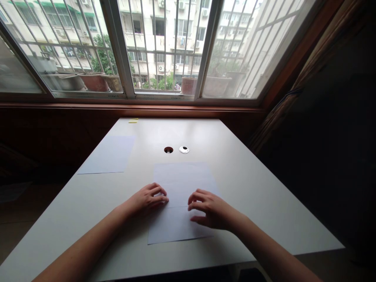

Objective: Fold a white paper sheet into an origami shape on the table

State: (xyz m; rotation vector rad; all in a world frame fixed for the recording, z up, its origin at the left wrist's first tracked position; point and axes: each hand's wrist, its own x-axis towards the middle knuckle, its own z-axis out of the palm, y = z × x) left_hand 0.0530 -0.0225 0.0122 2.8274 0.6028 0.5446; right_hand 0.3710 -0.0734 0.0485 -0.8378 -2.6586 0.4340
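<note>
A white sheet of paper (182, 180) lies flat on the white table (264, 196) in front of me. My left hand (148, 199) rests on the sheet's left edge, fingers curled and fingertips pressing down on it. My right hand (210, 209) rests on the sheet's right side, fingers bent with the tips on the paper. A faint crease line runs across the sheet between the two hands. Neither hand lifts the paper.
A second white sheet (108, 154) lies at the table's left. A round cable hole (168, 149) and its loose white cap (184, 149) sit mid-table. A small yellow note (132, 121) lies at the far edge, below a barred window (164, 47).
</note>
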